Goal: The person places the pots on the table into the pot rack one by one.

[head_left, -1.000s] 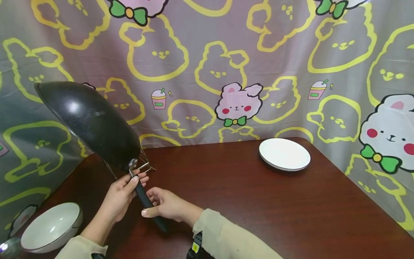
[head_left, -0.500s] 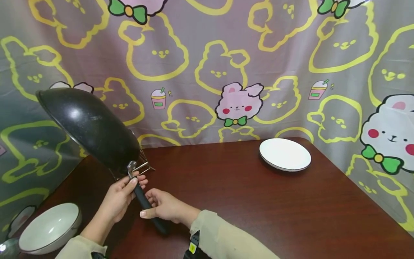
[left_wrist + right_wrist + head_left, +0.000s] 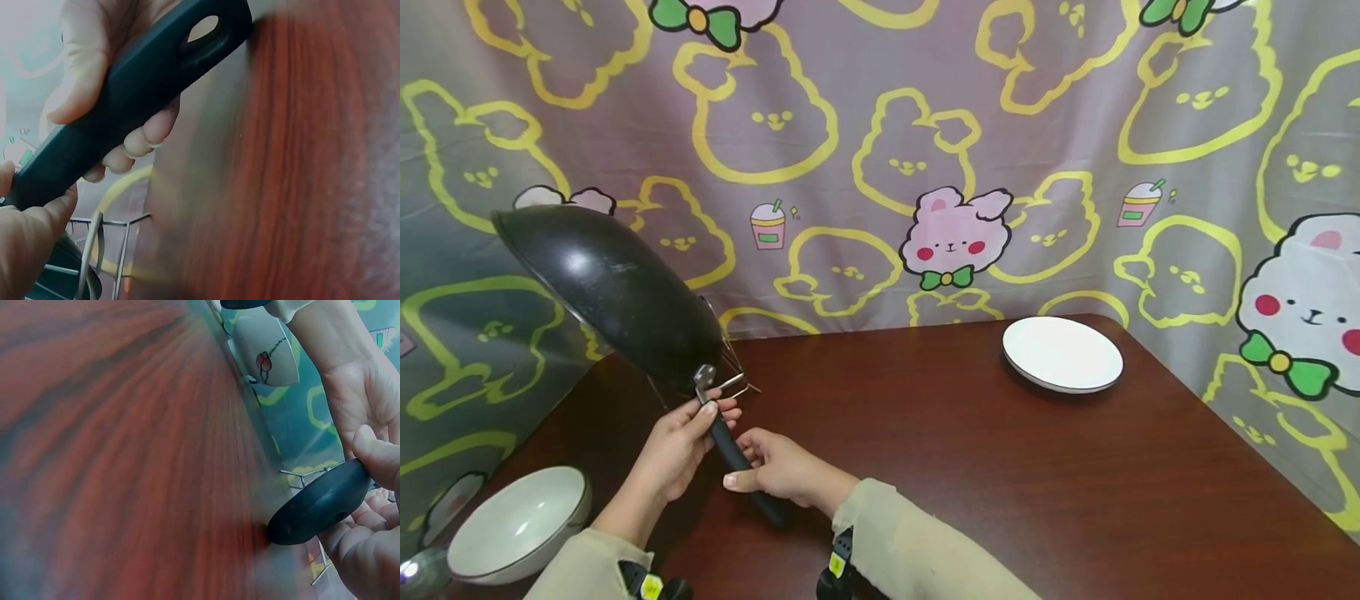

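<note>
A black wok point(image 3: 617, 292) is raised and tilted at the left in the head view, its rounded underside facing me. Its black handle point(image 3: 727, 442) slants down toward the table's front. My left hand point(image 3: 673, 450) holds the handle close to the metal joint, thumb on top. Lower down, my right hand point(image 3: 790, 467) grips it with the thumb across the near side. In the left wrist view, the handle's end point(image 3: 169, 69) has a hanging hole. A metal wire rack point(image 3: 735, 371) stands behind the wok, which hides most of it.
A white bowl point(image 3: 512, 529) stands at the left front; the right wrist view shows a red flower on its side. Beside it is a shiny rounded metal thing point(image 3: 424, 571). A white plate point(image 3: 1063, 354) lies at the back right. A patterned curtain point(image 3: 842, 167) hangs behind the table point(image 3: 970, 467).
The wok's far rim has dipped slightly, uncovering more of the curtain above it. Both hands keep their hold on the handle. The rack, bowl and plate stay put.
</note>
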`<act>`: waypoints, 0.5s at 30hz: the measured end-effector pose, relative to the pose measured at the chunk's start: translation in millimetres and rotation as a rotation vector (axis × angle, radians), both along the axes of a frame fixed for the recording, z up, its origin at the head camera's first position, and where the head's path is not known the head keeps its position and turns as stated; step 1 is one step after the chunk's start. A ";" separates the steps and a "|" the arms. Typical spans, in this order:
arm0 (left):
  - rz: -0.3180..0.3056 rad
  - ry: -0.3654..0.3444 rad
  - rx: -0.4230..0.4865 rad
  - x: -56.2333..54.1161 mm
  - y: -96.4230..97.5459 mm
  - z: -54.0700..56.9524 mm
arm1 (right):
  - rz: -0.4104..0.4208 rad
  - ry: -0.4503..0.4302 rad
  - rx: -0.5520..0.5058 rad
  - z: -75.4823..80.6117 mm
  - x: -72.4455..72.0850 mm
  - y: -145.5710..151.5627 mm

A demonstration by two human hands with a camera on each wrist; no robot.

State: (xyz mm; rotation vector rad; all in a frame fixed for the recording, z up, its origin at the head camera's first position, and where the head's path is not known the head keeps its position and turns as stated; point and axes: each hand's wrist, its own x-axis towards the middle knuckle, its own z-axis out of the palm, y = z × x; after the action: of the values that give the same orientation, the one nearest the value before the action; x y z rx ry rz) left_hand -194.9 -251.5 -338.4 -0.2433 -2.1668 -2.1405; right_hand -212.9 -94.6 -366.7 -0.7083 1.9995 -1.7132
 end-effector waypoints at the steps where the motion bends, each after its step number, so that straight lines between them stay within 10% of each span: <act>1: -0.006 0.000 0.005 -1.0 -0.1 -0.3 | -0.006 -0.005 0.000 -0.1 -0.1 -0.1; 15: -0.053 -0.007 0.018 -7.8 1.7 -1.8 | -0.065 -0.046 0.002 2.4 2.1 3.5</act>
State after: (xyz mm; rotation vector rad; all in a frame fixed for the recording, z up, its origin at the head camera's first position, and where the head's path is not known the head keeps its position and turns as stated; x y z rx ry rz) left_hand -202.7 -249.8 -340.1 -0.2955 -2.1679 -2.1914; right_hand -210.8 -91.2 -364.3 -0.6035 2.0129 -1.7480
